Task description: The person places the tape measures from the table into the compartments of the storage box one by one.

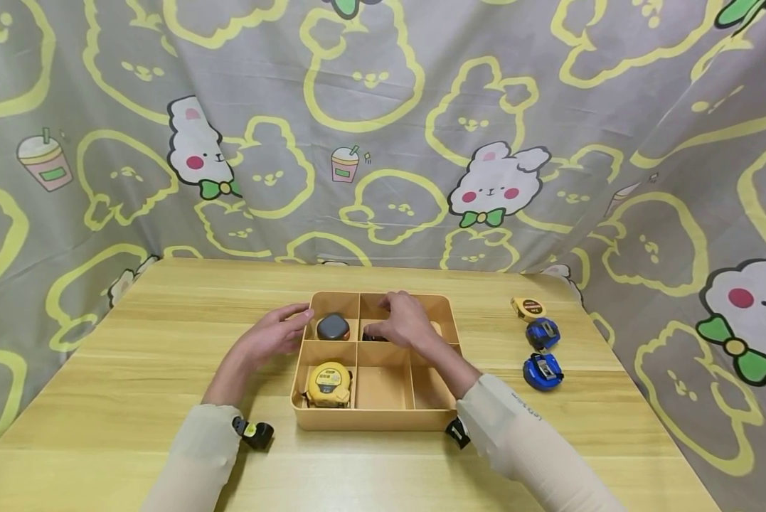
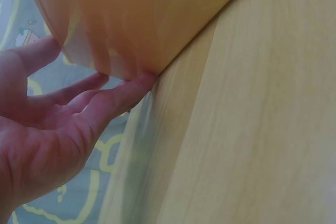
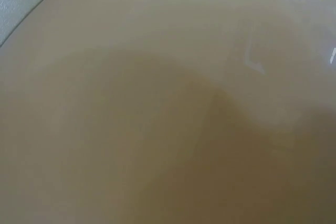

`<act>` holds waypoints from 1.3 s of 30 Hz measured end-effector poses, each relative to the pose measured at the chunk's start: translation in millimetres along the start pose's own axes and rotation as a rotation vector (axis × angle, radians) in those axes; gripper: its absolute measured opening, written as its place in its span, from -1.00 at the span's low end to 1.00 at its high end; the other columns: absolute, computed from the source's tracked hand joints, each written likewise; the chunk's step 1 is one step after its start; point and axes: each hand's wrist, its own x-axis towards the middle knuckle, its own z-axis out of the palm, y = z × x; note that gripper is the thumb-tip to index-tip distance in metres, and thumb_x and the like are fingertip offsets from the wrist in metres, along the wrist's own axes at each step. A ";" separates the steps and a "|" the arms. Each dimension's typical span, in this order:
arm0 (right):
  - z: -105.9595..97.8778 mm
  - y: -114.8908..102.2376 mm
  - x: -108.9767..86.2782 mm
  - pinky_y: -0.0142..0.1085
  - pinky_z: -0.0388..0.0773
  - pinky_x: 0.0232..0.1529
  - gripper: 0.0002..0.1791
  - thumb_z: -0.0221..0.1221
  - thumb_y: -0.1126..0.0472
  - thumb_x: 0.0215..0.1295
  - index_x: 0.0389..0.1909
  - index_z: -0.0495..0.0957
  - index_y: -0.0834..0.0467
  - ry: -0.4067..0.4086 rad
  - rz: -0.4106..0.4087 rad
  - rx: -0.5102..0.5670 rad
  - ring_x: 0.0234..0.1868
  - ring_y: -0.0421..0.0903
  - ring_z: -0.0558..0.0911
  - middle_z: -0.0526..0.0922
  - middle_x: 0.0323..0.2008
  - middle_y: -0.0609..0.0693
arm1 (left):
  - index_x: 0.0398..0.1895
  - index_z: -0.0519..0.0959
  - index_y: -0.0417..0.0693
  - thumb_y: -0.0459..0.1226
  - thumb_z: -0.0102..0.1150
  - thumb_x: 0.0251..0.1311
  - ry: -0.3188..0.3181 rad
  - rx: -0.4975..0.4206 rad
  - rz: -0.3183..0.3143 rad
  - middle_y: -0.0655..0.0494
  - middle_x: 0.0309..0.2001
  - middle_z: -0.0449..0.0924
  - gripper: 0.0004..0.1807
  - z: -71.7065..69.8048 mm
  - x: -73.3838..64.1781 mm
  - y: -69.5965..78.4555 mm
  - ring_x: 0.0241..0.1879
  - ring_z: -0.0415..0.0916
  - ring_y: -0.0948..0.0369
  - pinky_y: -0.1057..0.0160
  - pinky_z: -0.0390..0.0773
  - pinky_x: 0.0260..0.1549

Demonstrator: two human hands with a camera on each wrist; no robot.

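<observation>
A tan divided box (image 1: 376, 421) stands on the table. My left hand (image 1: 274, 333) touches its outer left wall, fingers extended; the left wrist view shows the fingertips (image 2: 142, 80) at the wall's lower edge and the thumb near a corner. My right hand (image 1: 403, 321) reaches into the back row, right of a divider, fingers bent around a mostly hidden dark object (image 1: 375, 338). A dark grey rounded tape measure (image 1: 333, 326) lies in the back left compartment. In the front left one sits a yellow tape measure (image 1: 328, 385).
On the table's right side, a yellow tape measure (image 1: 528, 308) and two blue ones, one (image 1: 542, 333) behind the other (image 1: 543, 372), form a rough column. A patterned curtain (image 1: 383, 142) hangs behind the table. The right wrist view is filled by a blurred tan surface (image 3: 157, 129).
</observation>
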 end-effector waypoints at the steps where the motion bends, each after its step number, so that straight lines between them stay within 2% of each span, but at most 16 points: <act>1: -0.5 -0.2 -0.5 -0.06 0.57 0.17 -0.41 0.47 0.04 0.12 0.10 0.62 0.32 -0.001 0.000 0.003 0.11 0.12 0.62 0.68 0.04 0.20 | 0.62 -0.04 -0.23 0.09 -0.03 0.52 0.000 -0.001 0.001 -0.35 0.56 0.04 -0.14 0.1 -0.2 0.1 0.52 0.07 -0.26 -0.22 0.29 0.41; 11: -6.4 -0.1 -6.0 -0.02 0.56 0.18 -0.36 0.45 0.06 0.14 0.19 0.58 0.32 -0.028 -0.005 0.070 0.13 0.13 0.60 0.66 0.09 0.24 | 0.61 -0.04 -0.24 0.08 -0.04 0.53 0.001 -0.003 0.002 -0.36 0.56 0.03 -0.15 0.8 -1.8 1.2 0.52 0.05 -0.27 -0.23 0.25 0.43; 19: -12.6 2.1 -13.1 0.02 0.51 0.28 -0.28 0.44 0.06 0.16 0.30 0.51 0.27 -0.071 -0.006 0.156 0.27 0.17 0.55 0.61 0.24 0.22 | 0.62 -0.05 -0.22 0.09 -0.03 0.52 0.001 -0.002 -0.003 -0.34 0.57 0.01 -0.14 0.6 -2.2 1.0 0.53 0.03 -0.28 -0.24 0.20 0.45; 27: -19.2 6.1 -24.8 0.03 0.47 0.35 -0.25 0.43 0.10 0.19 0.39 0.44 0.23 -0.051 0.024 0.325 0.32 0.19 0.52 0.55 0.30 0.26 | 0.62 -0.06 -0.23 0.07 -0.02 0.52 -0.011 -0.014 -0.001 -0.34 0.57 0.01 -0.14 0.1 -1.2 0.4 0.53 0.04 -0.28 -0.23 0.22 0.44; 39: -20.0 14.7 -42.6 0.04 0.46 0.37 -0.30 0.39 0.08 0.26 0.39 0.45 0.20 -0.004 0.006 0.368 0.31 0.18 0.55 0.59 0.25 0.23 | 0.62 -0.06 -0.22 0.09 -0.03 0.52 -0.003 -0.005 -0.006 -0.35 0.57 0.01 -0.14 0.3 -1.0 0.2 0.52 0.05 -0.29 -0.22 0.23 0.44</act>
